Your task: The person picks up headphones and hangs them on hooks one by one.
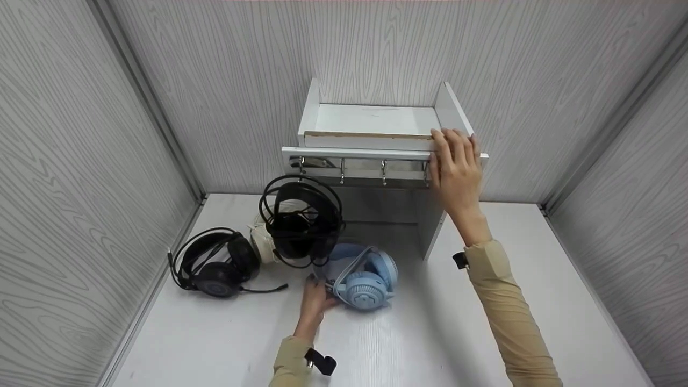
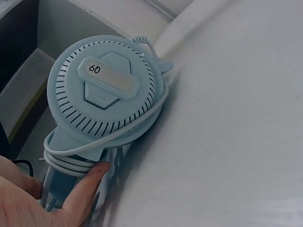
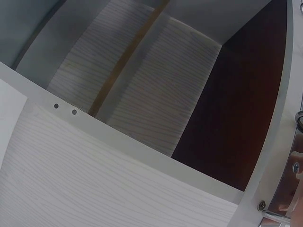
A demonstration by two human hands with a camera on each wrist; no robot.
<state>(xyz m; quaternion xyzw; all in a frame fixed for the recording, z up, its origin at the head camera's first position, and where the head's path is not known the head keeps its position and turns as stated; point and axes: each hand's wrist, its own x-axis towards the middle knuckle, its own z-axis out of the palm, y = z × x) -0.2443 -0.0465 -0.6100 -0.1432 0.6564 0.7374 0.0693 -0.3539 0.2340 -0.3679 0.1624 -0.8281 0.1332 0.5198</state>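
Observation:
A light blue headset (image 1: 365,290) lies low in front of the rack, its cable wrapped round it. My left hand (image 1: 314,301) grips its headband end. In the left wrist view the thumb and fingers hold the headset (image 2: 104,80) beside the coiled cable; its ear cup is marked 60. My right hand (image 1: 457,172) rests on the front right of the white rack (image 1: 371,142), fingers extended over the top edge. Several metal hooks (image 1: 384,172) line the rack's front. A black headset (image 1: 301,215) hangs from the leftmost hook.
On the table's left side lies another black headset (image 1: 220,269) with its microphone boom (image 1: 266,289) sticking out. A cream headset (image 1: 262,242) sits behind the hanging one, partly hidden. Wood-patterned panels (image 1: 215,97) enclose the table. The rack's side panel (image 1: 430,226) stands on the table.

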